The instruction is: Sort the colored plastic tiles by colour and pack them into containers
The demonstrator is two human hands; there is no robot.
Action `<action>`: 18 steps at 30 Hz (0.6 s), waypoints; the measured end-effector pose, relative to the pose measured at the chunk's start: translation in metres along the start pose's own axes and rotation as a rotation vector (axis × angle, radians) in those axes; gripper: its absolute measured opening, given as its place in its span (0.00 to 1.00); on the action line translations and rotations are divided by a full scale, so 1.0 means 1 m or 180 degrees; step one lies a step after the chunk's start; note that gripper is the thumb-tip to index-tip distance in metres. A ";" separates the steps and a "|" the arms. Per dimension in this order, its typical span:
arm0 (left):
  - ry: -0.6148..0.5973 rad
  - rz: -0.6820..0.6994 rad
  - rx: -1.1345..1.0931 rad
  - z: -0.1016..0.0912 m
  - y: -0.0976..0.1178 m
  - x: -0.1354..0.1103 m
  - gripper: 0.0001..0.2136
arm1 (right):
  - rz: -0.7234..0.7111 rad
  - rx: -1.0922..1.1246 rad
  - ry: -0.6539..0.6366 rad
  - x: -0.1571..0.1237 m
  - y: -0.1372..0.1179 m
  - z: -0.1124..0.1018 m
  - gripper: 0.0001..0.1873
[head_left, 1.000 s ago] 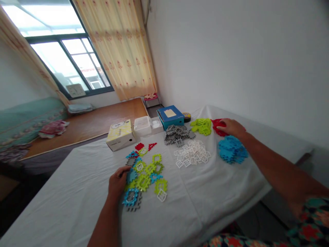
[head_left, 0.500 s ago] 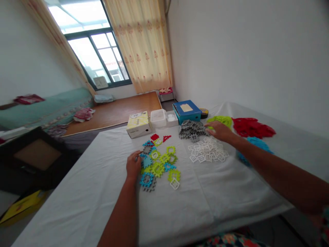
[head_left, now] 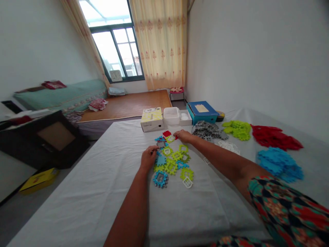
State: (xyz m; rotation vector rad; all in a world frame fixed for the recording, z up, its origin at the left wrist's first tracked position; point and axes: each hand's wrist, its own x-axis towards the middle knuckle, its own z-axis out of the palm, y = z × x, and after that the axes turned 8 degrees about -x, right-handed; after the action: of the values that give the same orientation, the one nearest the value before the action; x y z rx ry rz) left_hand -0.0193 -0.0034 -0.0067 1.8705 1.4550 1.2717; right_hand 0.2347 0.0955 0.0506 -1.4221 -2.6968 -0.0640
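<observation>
Fingers of the right hand bend down over a small red piece, mostly covered by them; whether they pinch it or only touch it, I cannot tell. Those of the left hand are curled close together at the left edge of the spread pieces, beside a gray piece and a solid blue piece; their grip is also unclear.

Between and in front of the hands lie lime pieces, a blue ring overlapping gray, and a white lattice against a lime frame. Farther right, past the right forearm, sit a gray pile, a lime pile, a red pile and a blue pile; a white pile is partly hidden by that forearm.

Behind, along the cloth-covered desk, stand a yellow-and-white box, a clear container, a small white box and a blue box.
</observation>
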 end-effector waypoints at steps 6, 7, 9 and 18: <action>-0.0014 -0.0020 0.0013 0.001 -0.002 0.002 0.15 | 0.0128 -0.0133 -0.0152 -0.016 0.009 -0.001 0.08; -0.0015 -0.0036 0.0037 0.000 -0.002 0.002 0.15 | 0.0154 -0.0122 -0.0104 -0.024 0.011 -0.003 0.07; -0.0020 -0.0074 0.0086 -0.002 -0.001 0.002 0.16 | 0.0197 -0.0071 0.0049 -0.043 0.016 -0.007 0.10; -0.0068 -0.0270 0.0228 -0.008 0.002 0.005 0.19 | 0.0298 0.0768 0.0891 -0.140 0.066 -0.033 0.10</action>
State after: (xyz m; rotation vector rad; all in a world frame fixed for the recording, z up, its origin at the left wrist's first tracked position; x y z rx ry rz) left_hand -0.0250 -0.0012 0.0004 1.8411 1.5703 1.1712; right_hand 0.3698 0.0150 0.0693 -1.3521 -2.3222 0.0625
